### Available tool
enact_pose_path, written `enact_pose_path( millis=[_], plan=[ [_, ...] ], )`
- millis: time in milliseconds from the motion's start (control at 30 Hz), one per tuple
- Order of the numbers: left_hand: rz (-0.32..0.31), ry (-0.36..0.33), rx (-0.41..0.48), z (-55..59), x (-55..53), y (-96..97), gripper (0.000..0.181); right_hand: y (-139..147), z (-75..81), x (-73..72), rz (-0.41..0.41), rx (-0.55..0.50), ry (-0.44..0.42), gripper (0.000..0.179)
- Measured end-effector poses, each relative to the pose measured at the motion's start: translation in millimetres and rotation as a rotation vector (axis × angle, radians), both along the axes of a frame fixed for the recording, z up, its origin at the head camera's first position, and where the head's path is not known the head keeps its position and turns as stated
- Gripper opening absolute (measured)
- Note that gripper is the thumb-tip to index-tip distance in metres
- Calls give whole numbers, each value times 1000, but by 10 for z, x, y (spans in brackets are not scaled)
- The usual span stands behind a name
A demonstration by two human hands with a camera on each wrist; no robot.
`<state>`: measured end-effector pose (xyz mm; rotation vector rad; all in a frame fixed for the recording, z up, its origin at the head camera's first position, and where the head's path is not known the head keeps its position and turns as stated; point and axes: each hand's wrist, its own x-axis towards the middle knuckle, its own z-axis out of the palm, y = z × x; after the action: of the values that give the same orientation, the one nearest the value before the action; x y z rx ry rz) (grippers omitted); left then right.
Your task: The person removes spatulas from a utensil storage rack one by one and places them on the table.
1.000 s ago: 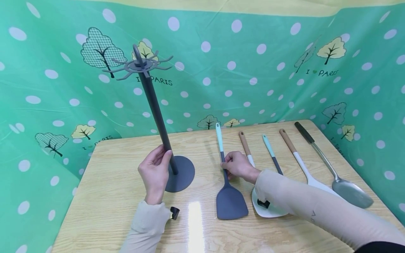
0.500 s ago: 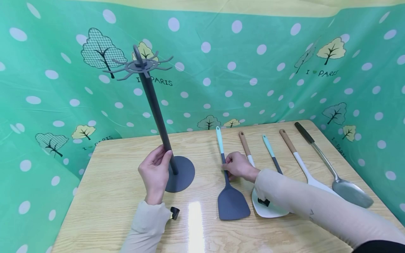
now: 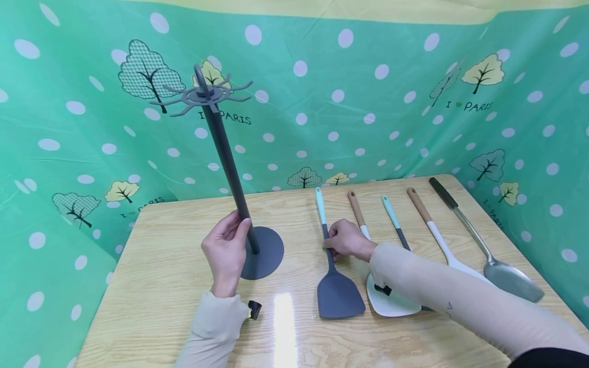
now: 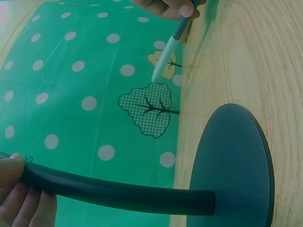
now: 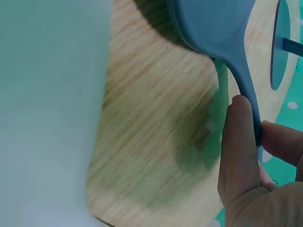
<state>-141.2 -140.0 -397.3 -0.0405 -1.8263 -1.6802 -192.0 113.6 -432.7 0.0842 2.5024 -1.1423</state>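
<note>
My left hand (image 3: 225,250) grips the dark pole (image 3: 225,153) of an upright utensil stand, a little above its round base (image 3: 267,255). A ring of hooks (image 3: 204,94) tops the pole; nothing hangs on it. My right hand (image 3: 347,240) pinches the shaft of a dark grey spatula (image 3: 339,296) between thumb and fingers. This spatula has a mint handle (image 3: 320,204) pointing to the back. In the right wrist view the spatula (image 5: 213,23) casts a shadow and appears raised off the wood. The left wrist view shows the pole (image 4: 118,194) in my left fingers.
Right of the spatula lie a white turner with a brown handle (image 3: 354,204), a mint-handled utensil (image 3: 391,212), another brown-and-white utensil (image 3: 434,235) and a metal spatula (image 3: 513,281). My right forearm covers parts of them. A polka-dot curtain (image 3: 294,143) surrounds the table (image 3: 152,286).
The grey spatula has shifted slightly to the right, and its handle end has come down a little in the head view. My left hand and the stand have stayed in place.
</note>
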Motion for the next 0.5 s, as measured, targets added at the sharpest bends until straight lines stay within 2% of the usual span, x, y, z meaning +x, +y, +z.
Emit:
enact_pose_path(
  millis=[267,500],
  plan=[
    [4,8,-9,7,4,6,27,-9,-10,-22,28,43,10,25],
    [-4,-5,8,-196,-111,-63,29,-26,-24,-28,24,56,4,24]
  ],
)
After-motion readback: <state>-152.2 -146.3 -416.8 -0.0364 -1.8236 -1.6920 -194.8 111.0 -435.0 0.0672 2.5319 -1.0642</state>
